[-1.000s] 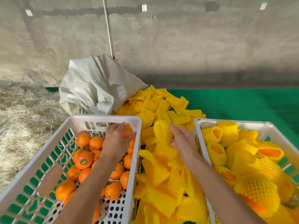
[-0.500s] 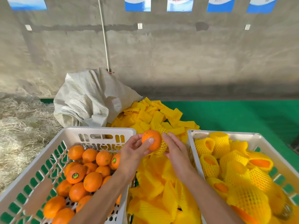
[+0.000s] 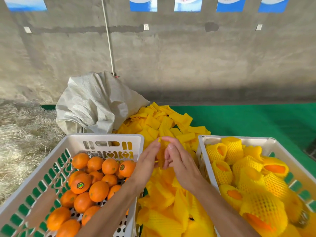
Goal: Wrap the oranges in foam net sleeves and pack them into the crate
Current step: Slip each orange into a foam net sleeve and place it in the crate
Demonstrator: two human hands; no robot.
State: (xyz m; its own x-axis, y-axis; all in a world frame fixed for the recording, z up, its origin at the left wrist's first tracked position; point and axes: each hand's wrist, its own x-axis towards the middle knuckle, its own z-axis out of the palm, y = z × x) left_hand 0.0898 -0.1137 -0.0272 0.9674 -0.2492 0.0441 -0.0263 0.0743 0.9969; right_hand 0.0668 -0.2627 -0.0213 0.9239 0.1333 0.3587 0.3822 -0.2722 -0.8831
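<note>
Sleeve [image 3: 161, 151] is sitting between both hands, above the sleeve pile [image 3: 171, 202] between the crates; the orange inside is hidden. Left hand [image 3: 147, 162] and right hand [image 3: 177, 161] are curling fingers around it. Left crate [image 3: 106, 139] is holding bare oranges [image 3: 95, 182]; right crate [image 3: 236, 138] is holding wrapped oranges [image 3: 248, 177]. Sack [image 3: 95, 103] is lying behind.

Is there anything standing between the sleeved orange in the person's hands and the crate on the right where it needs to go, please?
Nothing visible does. The left hand and right hand hold the sleeved orange above the loose sleeves, just left of the right crate, whose top is open. Wrapped oranges already fill much of it.
</note>
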